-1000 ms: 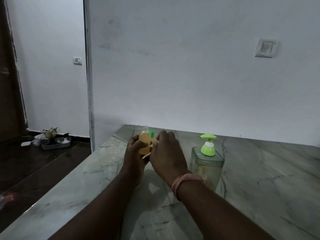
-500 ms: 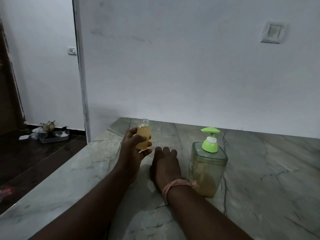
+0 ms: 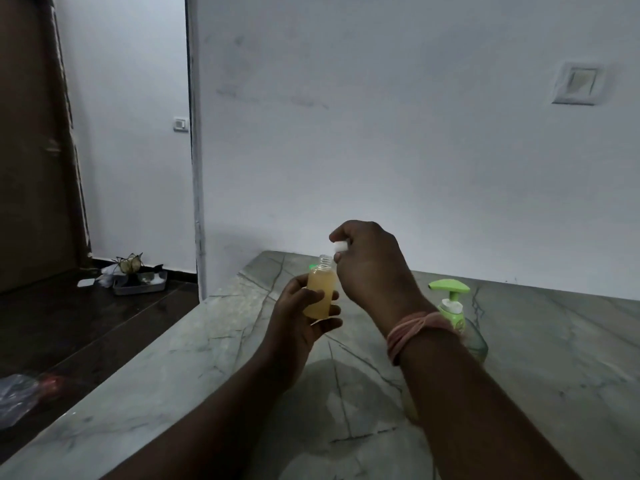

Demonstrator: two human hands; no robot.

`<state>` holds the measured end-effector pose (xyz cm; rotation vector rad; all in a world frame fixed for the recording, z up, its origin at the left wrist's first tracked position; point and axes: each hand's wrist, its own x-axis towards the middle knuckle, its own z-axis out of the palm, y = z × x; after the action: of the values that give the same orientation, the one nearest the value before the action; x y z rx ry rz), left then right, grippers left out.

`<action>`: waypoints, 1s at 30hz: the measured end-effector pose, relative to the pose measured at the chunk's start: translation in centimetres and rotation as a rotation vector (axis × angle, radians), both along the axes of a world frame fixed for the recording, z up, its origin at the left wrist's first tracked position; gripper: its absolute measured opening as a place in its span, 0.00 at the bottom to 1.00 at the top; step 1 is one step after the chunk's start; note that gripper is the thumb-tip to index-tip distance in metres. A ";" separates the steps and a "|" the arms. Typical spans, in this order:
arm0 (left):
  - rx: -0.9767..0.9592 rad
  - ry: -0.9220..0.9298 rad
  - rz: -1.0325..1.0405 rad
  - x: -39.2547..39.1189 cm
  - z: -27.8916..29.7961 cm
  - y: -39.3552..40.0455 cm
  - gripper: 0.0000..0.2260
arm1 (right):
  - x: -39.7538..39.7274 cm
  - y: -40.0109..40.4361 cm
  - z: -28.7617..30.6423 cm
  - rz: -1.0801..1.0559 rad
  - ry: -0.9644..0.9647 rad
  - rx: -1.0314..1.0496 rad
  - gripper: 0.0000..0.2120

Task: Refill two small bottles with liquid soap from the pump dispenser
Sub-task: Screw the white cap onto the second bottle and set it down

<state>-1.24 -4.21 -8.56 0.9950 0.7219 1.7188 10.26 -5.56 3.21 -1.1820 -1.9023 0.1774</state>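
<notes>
I had the small bottle [image 3: 321, 292] upright in my left hand [image 3: 300, 318], fingers [image 3: 329, 310] curled round its lower body, lifted clear of the marble surface [image 3: 194, 358]. It looked nearly full of amber soap, its threaded neck bare and open. My right hand [image 3: 372, 268] hovered just above and beside that neck, thumb and forefinger pinching a small white cap [image 3: 340, 246]. The pump dispenser [image 3: 452, 306] stood on the surface to the right, partly hidden behind my right wrist. A bit of green showed behind the bottle's shoulder; I could not tell what it was, perhaps the second bottle.

I judged the filling of this bottle done and the capping step in hand. The next move called for lowering the cap squarely onto the threads and turning it while the left hand kept the bottle level, since a tilt could spill soap from the open neck.
</notes>
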 end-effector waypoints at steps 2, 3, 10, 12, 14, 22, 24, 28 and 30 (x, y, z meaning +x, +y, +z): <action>0.015 0.007 -0.036 0.3 0.0 -0.1 0.22 | 0.5 0.5 0.7 0.042 -0.080 -0.079 0.17; 0.029 0.001 -0.055 0.4 0.0 -0.2 0.23 | 0.7 0.8 1.1 0.062 -0.109 -0.113 0.17; 0.041 -0.035 -0.192 0.5 -0.1 0.3 0.22 | 2.5 2.5 2.9 0.221 -0.289 -0.155 0.16; 0.039 -0.034 -0.221 0.5 -0.2 0.4 0.22 | 2.9 2.9 3.1 0.229 -0.308 -0.155 0.15; 0.038 -0.018 -0.235 0.5 -0.1 0.4 0.22 | 3.1 3.1 3.1 0.237 -0.327 -0.143 0.15; 0.055 -0.016 -0.307 0.5 -0.3 -0.3 0.23 | 4.5 2.6 3.7 0.307 -0.312 -0.196 0.13; 0.039 0.000 -0.320 0.7 -0.2 -0.5 0.25 | 4.8 2.4 3.6 0.297 -0.322 -0.220 0.13; 0.049 0.041 -0.329 1.0 0.0 -1.0 0.24 | 5.0 2.2 3.6 0.266 -0.339 -0.271 0.04; 0.051 0.051 -0.331 1.1 0.0 -1.1 0.25 | 4.9 2.5 3.3 0.212 -0.329 -0.288 0.13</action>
<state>-0.10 -5.31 -8.55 1.1287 0.5136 1.4340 15.15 -3.11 6.54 -1.2536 -2.3533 0.4036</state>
